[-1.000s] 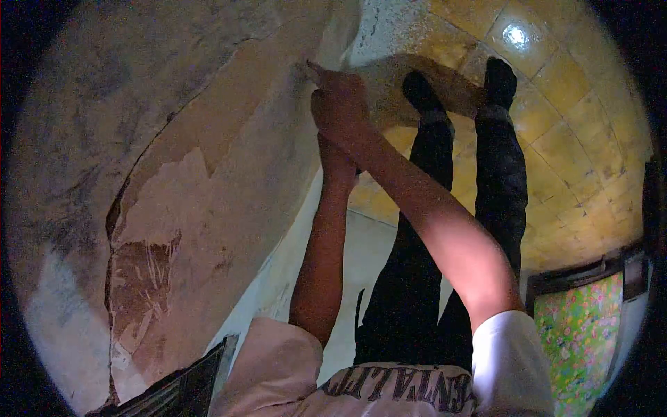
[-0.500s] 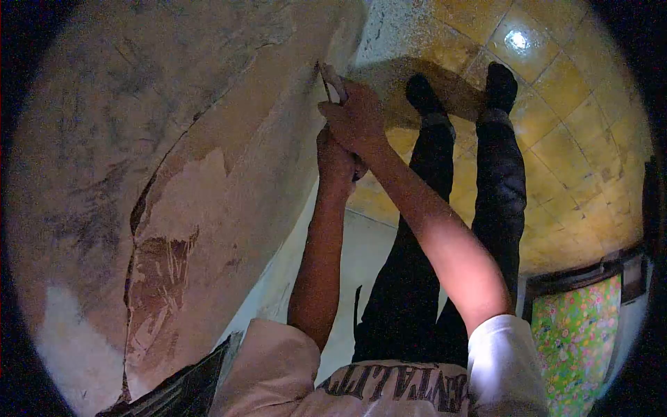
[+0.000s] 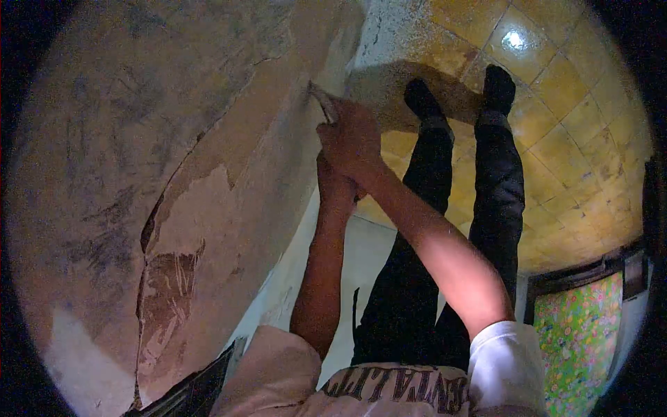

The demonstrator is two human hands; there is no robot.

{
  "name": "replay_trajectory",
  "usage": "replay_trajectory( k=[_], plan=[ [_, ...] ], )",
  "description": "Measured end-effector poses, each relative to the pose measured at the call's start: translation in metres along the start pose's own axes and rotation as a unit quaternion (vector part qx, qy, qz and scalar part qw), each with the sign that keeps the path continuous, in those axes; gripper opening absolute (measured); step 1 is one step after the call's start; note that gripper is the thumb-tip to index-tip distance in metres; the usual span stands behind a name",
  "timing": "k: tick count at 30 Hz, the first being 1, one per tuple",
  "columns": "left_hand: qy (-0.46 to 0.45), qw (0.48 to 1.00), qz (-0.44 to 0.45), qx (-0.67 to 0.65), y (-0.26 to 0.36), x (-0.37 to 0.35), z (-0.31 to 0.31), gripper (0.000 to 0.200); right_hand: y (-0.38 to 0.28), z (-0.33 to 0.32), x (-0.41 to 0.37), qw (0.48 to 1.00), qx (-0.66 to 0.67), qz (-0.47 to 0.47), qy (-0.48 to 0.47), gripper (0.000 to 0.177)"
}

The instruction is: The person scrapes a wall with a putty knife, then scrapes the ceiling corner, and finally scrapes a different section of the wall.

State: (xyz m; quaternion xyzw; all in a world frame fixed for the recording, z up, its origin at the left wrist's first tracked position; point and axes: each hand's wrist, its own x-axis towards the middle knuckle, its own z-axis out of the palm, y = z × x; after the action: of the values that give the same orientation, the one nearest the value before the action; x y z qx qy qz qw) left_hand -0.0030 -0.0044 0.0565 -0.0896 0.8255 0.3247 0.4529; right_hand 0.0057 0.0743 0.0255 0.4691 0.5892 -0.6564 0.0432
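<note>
My right hand [image 3: 351, 135] is shut on a thin-bladed scraper [image 3: 322, 99]. The blade tip lies against the peeling wall [image 3: 229, 118] near its corner edge. My left hand [image 3: 336, 186] sits just under my right wrist with its fingers curled, and what it grips is hidden. Both arms reach out from my white sleeves. On the wall, the paint layer has flaked off in large patches [image 3: 170, 292] along a long crack.
My dark-trousered legs and black shoes [image 3: 424, 97] stand on yellow floor tiles [image 3: 570, 132] beside the wall's base. A flowered green cloth [image 3: 577, 333] is at the lower right. A dark slatted object [image 3: 194, 393] sits at the bottom left.
Both hands have slid a little along the wall toward me with the scraper. Its blade, hidden a second ago, now shows above my right hand.
</note>
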Motion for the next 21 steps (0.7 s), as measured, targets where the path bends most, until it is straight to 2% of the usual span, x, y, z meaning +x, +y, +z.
replay_trajectory(
  k=[2,3,5,8,11,13,15,17,20,21],
  plan=[
    [0.002,0.988,-0.099,-0.115,0.01,-0.007,0.0,0.023,-0.017,-0.014,-0.005,0.999,0.027,0.022,-0.041,0.047],
    [0.006,0.978,-0.135,-0.157,0.011,-0.009,-0.001,0.024,-0.011,-0.008,-0.005,1.0,0.012,0.011,-0.016,0.047],
    [0.007,0.978,-0.131,-0.163,0.008,0.003,-0.002,0.024,0.003,0.006,0.01,0.999,-0.016,-0.023,0.037,0.045],
    [0.01,0.986,-0.102,-0.127,0.016,0.005,0.004,0.023,-0.001,-0.002,0.015,0.999,-0.033,0.024,-0.012,0.043],
    [0.038,0.989,-0.094,-0.108,0.025,-0.007,0.009,0.021,-0.019,-0.017,0.0,0.999,-0.005,0.017,-0.043,0.042],
    [0.026,0.993,-0.112,-0.036,0.021,-0.009,0.004,0.021,-0.008,-0.006,0.0,1.0,0.01,-0.011,-0.006,0.041],
    [0.012,0.992,-0.119,-0.033,0.019,0.002,0.002,0.021,0.006,0.009,0.014,0.999,0.002,-0.023,0.036,0.041],
    [0.019,0.986,-0.126,-0.107,0.021,0.004,0.007,0.021,0.022,0.021,0.018,0.997,-0.031,0.001,0.074,0.042],
    [0.04,0.979,-0.133,-0.148,0.03,0.0,0.015,0.021,0.008,0.001,0.019,0.997,-0.07,0.002,-0.021,0.043],
    [0.041,0.979,-0.136,-0.147,0.034,-0.001,0.016,0.021,0.001,-0.005,0.019,0.998,-0.039,0.019,-0.044,0.043]
  ],
)
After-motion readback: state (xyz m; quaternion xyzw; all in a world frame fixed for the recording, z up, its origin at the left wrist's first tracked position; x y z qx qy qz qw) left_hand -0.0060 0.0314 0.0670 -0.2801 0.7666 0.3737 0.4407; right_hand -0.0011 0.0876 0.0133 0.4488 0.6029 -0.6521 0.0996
